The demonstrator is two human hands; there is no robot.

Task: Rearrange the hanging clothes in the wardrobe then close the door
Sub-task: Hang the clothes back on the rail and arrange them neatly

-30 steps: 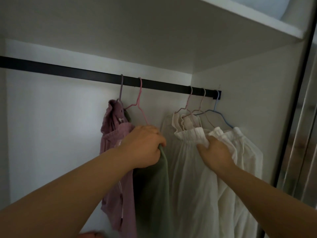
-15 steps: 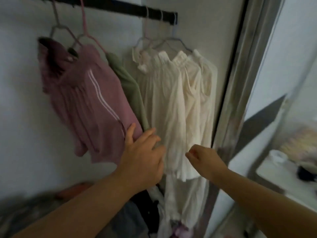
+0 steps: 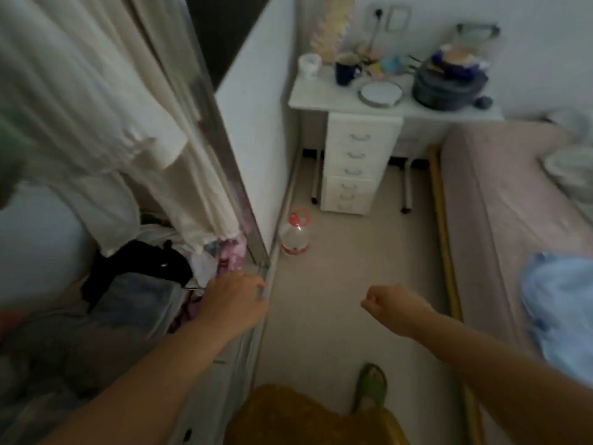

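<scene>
- Wardrobe sliding door (image 3: 253,101): white panel w/ a silvery metal edge strip (image 3: 224,162), standing upright; its long axis runs top to bottom, from upper frame down to the floor track (image 3: 269,284).
- Door not yet shut: wardrobe interior open to the left of the strip, white hanging garments (image 3: 106,101) right up against the strip, a sliver of green garment (image 3: 9,146) at far left.
- Left hand (image 3: 236,301) low down at the foot of the door strip, by the track. Fingers reach toward the door edge/track and look partly bent there; blurred, so cannot tell whether they actually grasp the edge or just touch it.
- Right hand (image 3: 390,305) out over bare floor, well apart from the door, fingers curled into a loose fist, holding nothing.
- Key relation: door edge lies just ahead of & above the left fingers, rising up and away; left hand is much the nearer, right hand off to the room side.
- Judgement: hanging part seems done; closing step at hand. Left hand prob. the one to pull, w/ the door sliding along the track across the opening.
- Risk, as a guess: hems of white garments and the pile of folded clothes (image 3: 138,293) at the wardrobe bottom sit near the track, could snag.
- Room side: plastic bottle (image 3: 294,234) on floor near the door, white desk (image 3: 385,104) w/ drawers, bed (image 3: 513,203) at right.
</scene>
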